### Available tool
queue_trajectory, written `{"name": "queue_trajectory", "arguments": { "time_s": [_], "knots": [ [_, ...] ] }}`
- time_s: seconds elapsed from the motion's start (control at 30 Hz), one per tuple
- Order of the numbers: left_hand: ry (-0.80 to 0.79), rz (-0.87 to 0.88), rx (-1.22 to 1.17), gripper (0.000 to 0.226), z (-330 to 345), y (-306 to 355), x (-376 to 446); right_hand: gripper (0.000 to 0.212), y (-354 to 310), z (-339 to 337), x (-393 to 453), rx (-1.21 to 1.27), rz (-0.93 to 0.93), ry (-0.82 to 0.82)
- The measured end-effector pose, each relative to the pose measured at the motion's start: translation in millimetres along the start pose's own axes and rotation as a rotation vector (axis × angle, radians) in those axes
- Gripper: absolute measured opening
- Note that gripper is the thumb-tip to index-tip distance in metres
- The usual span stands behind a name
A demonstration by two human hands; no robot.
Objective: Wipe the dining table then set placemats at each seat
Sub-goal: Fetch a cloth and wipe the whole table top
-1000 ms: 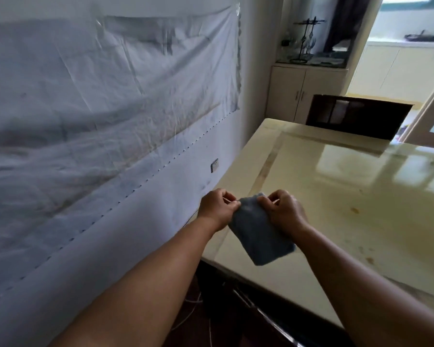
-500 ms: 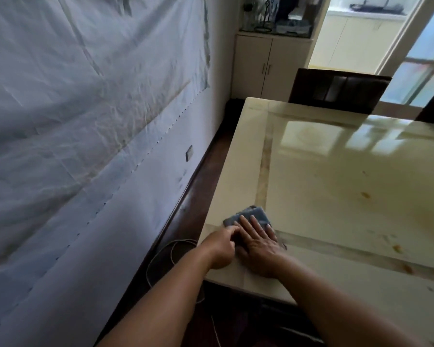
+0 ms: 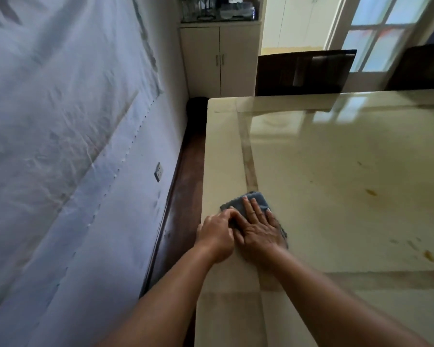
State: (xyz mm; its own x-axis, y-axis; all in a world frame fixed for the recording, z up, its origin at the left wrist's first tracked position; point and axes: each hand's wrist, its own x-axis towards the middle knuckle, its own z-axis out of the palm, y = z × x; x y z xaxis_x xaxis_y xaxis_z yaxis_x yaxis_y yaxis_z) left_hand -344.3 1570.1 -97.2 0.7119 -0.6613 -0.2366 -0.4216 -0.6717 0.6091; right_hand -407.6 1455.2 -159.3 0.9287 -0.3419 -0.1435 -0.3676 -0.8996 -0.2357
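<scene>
Fabric comes first on the left: we see a pale, creased cloth sheet [image 3: 60, 136] covering the wall, with a dotted seam running down it and a small white wall socket [image 3: 159, 171] below its lower edge. Dark glossy wooden flooring [image 3: 183, 196] fills the strip between the wall and the table. Beyond it stands a cream two-door cabinet [image 3: 219, 61] with slim metal handles.

We then reach the glossy cream dining table [image 3: 336, 171], a smooth, reflective slab with a darker inlaid border band and several small brown stains towards its right side. Behind its far edge stand two dark high-backed chairs [image 3: 303, 72], with a white-framed glazed door [image 3: 376, 33] behind them.

The folded blue-grey cleaning cloth [image 3: 257, 201], soft and slightly fuzzy, lies on the table near its left edge, across the border band. Our left hand [image 3: 217, 237] is loosely curled, its fingertips [image 3: 232, 213] pinching the near-left edge of the cloth. Our right hand [image 3: 259, 231] lies flat and fully spread, palm down, pressing the cloth onto the table; only the far portion of the cloth and a sliver at the right show past it. The two hands touch side by side.
</scene>
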Motion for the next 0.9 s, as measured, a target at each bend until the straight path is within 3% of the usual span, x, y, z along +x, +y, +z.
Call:
{"name": "queue_trajectory", "arguments": {
  "time_s": [0.27,0.47,0.63,0.73,0.83,0.9],
  "knots": [
    [0.042,0.088,-0.008,0.048,-18,-17,86,0.057,8,-25,102,0.016,0.047,-0.022],
    [0.129,0.119,-0.063,0.031,-17,-8,111,0.055,12,-30,111,0.038,0.105,0.016],
    [0.006,0.169,-0.011,0.044,-12,8,109,0.056,58,-40,63,0.098,0.432,0.012],
    [-0.094,0.191,-0.007,0.045,-11,10,96,0.054,77,-43,3,0.161,0.742,0.032],
    [-0.158,0.245,-0.025,0.045,-13,11,78,0.053,67,-38,-46,0.201,0.975,0.075],
    [-0.204,0.279,-0.048,0.045,-17,10,68,0.053,41,-31,-56,0.207,1.019,0.099]
  ]
}}
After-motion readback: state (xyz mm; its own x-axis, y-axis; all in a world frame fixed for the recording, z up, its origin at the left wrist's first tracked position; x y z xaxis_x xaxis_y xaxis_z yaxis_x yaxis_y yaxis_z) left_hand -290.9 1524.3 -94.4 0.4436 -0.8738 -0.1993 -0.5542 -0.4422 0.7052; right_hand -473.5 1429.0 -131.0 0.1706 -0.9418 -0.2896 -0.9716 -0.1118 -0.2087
